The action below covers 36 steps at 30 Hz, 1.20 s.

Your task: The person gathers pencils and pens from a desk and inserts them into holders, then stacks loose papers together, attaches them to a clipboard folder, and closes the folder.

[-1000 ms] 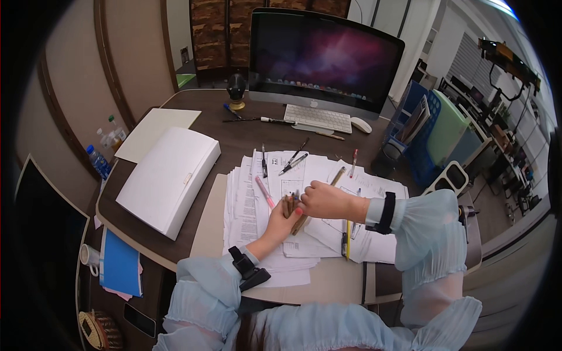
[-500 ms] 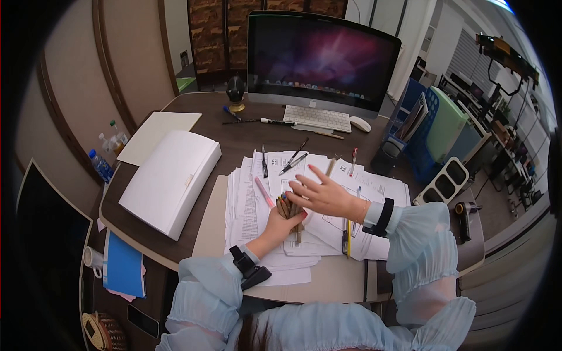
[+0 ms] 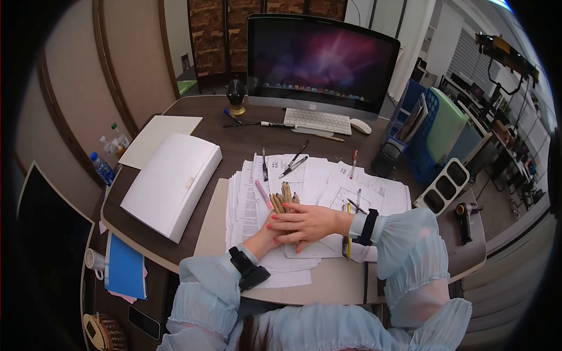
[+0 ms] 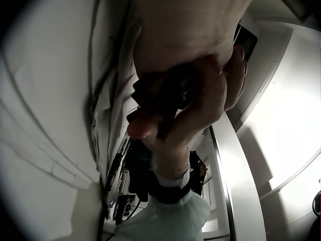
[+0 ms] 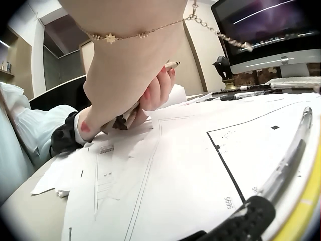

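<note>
A bundle of brown pencils (image 3: 285, 198) stands out above my two hands, over the papers. My left hand (image 3: 265, 235) grips the bundle from the left. Across it lies my right hand (image 3: 311, 223), its long fingers over the left hand and its palm at the near ends of the pencils. In the left wrist view the dark pencil ends (image 4: 163, 93) show between the right thumb and fingers. One pencil tip (image 5: 172, 65) pokes out past the left fingers in the right wrist view. Much of the bundle is hidden by the hands.
Printed papers (image 3: 246, 199) spread under the hands, with a pink pen (image 3: 263, 194), black pens (image 3: 294, 166) and a red pen (image 3: 353, 164) on them. A white box file (image 3: 170, 187) lies left. Behind are a keyboard (image 3: 318, 120) and monitor (image 3: 322, 64). A power drill (image 3: 465, 222) lies right.
My right hand let go of the pencils, lifted with fingers spread, then came down and left across the left hand. The pencils now point away from me, their tips beyond the hands.
</note>
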{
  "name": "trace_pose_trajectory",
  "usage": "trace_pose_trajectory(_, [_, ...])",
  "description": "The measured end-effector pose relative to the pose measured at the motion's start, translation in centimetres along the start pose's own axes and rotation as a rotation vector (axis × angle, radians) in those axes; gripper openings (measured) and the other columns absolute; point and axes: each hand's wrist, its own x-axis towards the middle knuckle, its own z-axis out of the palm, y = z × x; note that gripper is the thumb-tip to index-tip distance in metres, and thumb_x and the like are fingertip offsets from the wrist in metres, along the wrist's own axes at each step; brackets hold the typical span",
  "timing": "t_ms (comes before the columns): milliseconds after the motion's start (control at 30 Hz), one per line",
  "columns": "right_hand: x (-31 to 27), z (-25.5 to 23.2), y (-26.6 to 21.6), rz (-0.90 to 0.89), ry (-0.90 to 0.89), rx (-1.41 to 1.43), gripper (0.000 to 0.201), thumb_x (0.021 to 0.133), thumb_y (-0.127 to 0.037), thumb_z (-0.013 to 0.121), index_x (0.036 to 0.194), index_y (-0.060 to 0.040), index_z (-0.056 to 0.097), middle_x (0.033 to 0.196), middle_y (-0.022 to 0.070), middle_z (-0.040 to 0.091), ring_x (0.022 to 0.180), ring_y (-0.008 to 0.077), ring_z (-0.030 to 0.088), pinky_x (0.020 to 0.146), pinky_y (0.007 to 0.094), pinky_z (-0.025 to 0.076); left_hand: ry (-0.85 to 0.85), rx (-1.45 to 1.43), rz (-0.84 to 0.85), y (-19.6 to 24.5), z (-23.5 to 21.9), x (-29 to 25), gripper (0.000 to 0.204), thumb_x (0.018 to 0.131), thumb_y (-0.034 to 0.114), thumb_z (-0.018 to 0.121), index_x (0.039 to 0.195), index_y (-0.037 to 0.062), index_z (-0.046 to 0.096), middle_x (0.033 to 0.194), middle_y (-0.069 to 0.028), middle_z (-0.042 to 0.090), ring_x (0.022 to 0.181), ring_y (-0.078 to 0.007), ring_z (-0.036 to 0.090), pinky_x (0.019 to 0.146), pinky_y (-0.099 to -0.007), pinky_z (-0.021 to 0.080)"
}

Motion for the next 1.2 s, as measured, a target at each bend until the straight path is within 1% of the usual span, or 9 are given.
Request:
trace_pose_trajectory(200, [-0.9, -1.0, -1.5, 0.259, 0.011, 0.182, 0.070, 0.071, -0.049, 0.061, 0.126, -0.0152, 0.034, 0.134, 0.0126, 0.029, 0.125, 0.0303, 0.026, 0.102, 0.0470, 0.020, -0.020, 0.203, 0.270, 0.9, 1.3, -1.6, 0.024, 0.081, 0.009, 0.058, 0.102, 0.0027, 0.048, 0.086, -0.0042, 0.056, 0.079, -0.0113, 0.056, 0.070, -0.0232, 0.047])
trace_pose_trajectory(267, [-1.0, -0.2, -2.0, 0.697, 0.629, 0.378, 0.086, 0.066, -0.036, 0.071, 0.132, -0.0097, 0.021, 0.135, 0.0145, 0.026, 0.125, 0.0313, 0.025, 0.102, 0.0439, 0.021, -0.066, 0.414, 0.434, 1.1, 1.5, -2.0, 0.030, 0.077, 0.002, 0.060, 0.104, 0.0022, 0.048, 0.090, -0.0049, 0.057, 0.083, -0.0093, 0.055, 0.073, -0.0224, 0.046])
trace_pose_trajectory(300, [-1.2, 0.1, -1.8, 0.695, 0.628, 0.380, 0.086, 0.066, -0.036, 0.071, 0.132, -0.0097, 0.021, 0.135, 0.0145, 0.026, 0.125, 0.0313, 0.025, 0.102, 0.0439, 0.021, -0.064, 0.414, 0.435, 1.1, 1.5, -1.9, 0.030, 0.077, 0.002, 0.060, 0.104, 0.0022, 0.048, 0.090, -0.0049, 0.057, 0.083, -0.0093, 0.055, 0.073, -0.0224, 0.046])
trace_pose_trajectory(367, [-1.2, -0.1, -1.8, 0.854, 0.502, 0.951, 0.089, 0.068, -0.025, 0.072, 0.133, -0.0068, 0.014, 0.135, 0.0149, 0.025, 0.124, 0.0289, 0.027, 0.101, 0.0401, 0.023, -0.218, 0.472, 0.471, 0.6, 1.5, -1.9, 0.028, 0.078, 0.002, 0.059, 0.104, 0.0021, 0.048, 0.092, -0.0050, 0.057, 0.084, -0.0091, 0.054, 0.073, -0.0228, 0.046])
trace_pose_trajectory(400, [-0.8, 0.0, -2.1, 0.876, 0.538, 1.125, 0.079, 0.070, -0.022, 0.070, 0.131, -0.0065, 0.024, 0.132, 0.0134, 0.030, 0.121, 0.0247, 0.032, 0.100, 0.0368, 0.026, -0.258, 0.472, 0.391, 0.1, 1.3, -1.6, 0.036, 0.074, 0.005, 0.062, 0.107, 0.0018, 0.046, 0.093, -0.0084, 0.058, 0.085, -0.0141, 0.057, 0.073, -0.0262, 0.046])
trace_pose_trajectory(533, [-1.4, 2.0, -1.9, 1.021, 0.486, 1.191, 0.057, 0.071, -0.015, 0.068, 0.121, -0.0034, 0.041, 0.126, 0.0111, 0.037, 0.117, 0.0203, 0.036, 0.098, 0.0327, 0.029, -0.285, 0.979, 0.401, 0.2, 0.5, -1.1, 0.055, 0.065, 0.011, 0.069, 0.111, 0.0006, 0.041, 0.095, -0.0164, 0.057, 0.088, -0.0278, 0.058, 0.075, -0.0327, 0.046])
trace_pose_trajectory(733, [-1.5, 1.6, -2.2, 0.872, 0.468, 0.786, 0.046, 0.073, -0.013, 0.065, 0.115, -0.0035, 0.047, 0.123, 0.0093, 0.042, 0.113, 0.0173, 0.040, 0.096, 0.0304, 0.032, -0.285, 0.919, 0.368, -0.3, -0.2, -0.8, 0.052, 0.063, 0.009, 0.071, 0.108, 0.0009, 0.046, 0.097, -0.0124, 0.058, 0.087, -0.0190, 0.058, 0.075, -0.0299, 0.046])
trace_pose_trajectory(833, [-1.5, 1.5, -2.5, 0.948, 0.478, 1.131, 0.038, 0.078, -0.008, 0.059, 0.112, -0.0020, 0.045, 0.122, 0.0102, 0.045, 0.110, 0.0178, 0.044, 0.095, 0.0310, 0.033, -0.337, 0.896, 0.238, 0.0, -0.2, -0.7, 0.048, 0.065, 0.006, 0.070, 0.108, 0.0009, 0.048, 0.097, -0.0102, 0.058, 0.088, -0.0148, 0.057, 0.075, -0.0282, 0.046])
trace_pose_trajectory(1200, [-1.6, 2.1, -2.5, 1.024, 0.573, 1.128, 0.023, 0.089, -0.007, 0.038, 0.109, 0.0031, 0.036, 0.122, 0.0136, 0.046, 0.107, 0.0162, 0.046, 0.092, 0.0302, 0.036, -0.292, 0.732, 0.157, 0.3, 0.8, -1.2, 0.034, 0.080, 0.009, 0.058, 0.111, 0.0020, 0.045, 0.087, -0.0023, 0.055, 0.077, -0.0081, 0.052, 0.068, -0.0229, 0.042])
